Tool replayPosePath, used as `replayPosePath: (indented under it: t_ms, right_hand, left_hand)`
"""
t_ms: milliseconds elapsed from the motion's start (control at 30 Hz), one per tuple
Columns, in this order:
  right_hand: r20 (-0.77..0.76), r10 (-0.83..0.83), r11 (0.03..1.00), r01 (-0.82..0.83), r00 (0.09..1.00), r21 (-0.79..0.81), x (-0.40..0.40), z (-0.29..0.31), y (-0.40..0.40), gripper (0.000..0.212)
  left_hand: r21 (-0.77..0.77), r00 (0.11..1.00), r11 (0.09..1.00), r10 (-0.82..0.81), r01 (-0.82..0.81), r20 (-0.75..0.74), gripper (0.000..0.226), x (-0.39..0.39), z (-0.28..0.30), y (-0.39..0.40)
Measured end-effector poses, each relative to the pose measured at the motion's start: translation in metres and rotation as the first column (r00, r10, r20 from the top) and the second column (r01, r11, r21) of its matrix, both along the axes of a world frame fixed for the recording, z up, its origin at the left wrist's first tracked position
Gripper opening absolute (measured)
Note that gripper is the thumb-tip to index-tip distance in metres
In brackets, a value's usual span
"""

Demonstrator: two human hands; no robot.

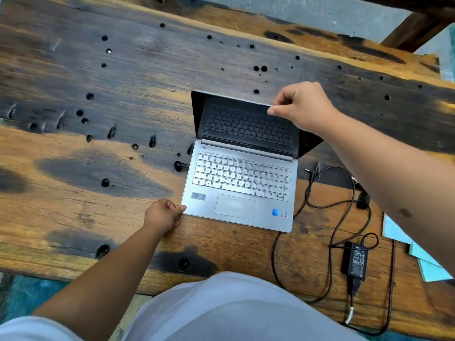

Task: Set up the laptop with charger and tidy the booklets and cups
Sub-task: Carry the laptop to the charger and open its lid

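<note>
Laptop (240, 185) mid-table (86, 205), lid part-raised. Right hand (301, 105) pinches lid's top edge; left hand (163, 215), curled, pins front-left corner. Lift slowly, base kept flat. Charger (355, 263) unplugged, lying right, near blue booklets (418, 252)

**Where everything's sitting**

Open silver laptop (240, 190) sits mid-table on the scorched wooden plank table (86, 193). Black charger brick (355, 260) with looped cable lies to its right; pale blue booklets (418, 252) further right, near the edge.
</note>
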State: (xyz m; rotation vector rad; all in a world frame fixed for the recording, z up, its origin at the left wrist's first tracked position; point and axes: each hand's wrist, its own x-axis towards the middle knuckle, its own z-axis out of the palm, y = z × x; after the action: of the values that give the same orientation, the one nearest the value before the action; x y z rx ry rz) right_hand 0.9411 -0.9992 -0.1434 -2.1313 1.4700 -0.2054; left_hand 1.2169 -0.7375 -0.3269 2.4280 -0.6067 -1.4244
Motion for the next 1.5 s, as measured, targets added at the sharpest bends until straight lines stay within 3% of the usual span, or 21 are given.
replayPosePath:
  t_ms: [467,933,1200,1500]
  right_hand:
    - [0.054,-0.097,0.995,0.095,0.994,0.029,0.005,-0.028,-0.066,0.014]
    - [-0.043,-0.126,0.991,0.128,0.991,0.048,0.012,-0.050,-0.103,0.014]
    - [-0.077,-0.225,0.974,0.227,0.971,0.015,0.020,-0.061,-0.109,0.016]
    - [-0.157,-0.297,0.955,0.298,0.942,-0.019,0.017,-0.062,-0.106,0.032]
  left_hand:
    - [0.019,0.998,1.000,0.017,-0.016,-0.056,0.031,0.005,-0.006,-0.002]
    - [0.043,0.990,0.997,0.072,-0.067,-0.118,0.031,0.006,0.000,-0.005]
    - [0.075,0.986,0.993,0.100,-0.091,-0.130,0.030,0.004,0.006,-0.010]
    - [0.088,0.988,0.992,0.103,-0.093,-0.117,0.030,0.001,0.008,-0.010]
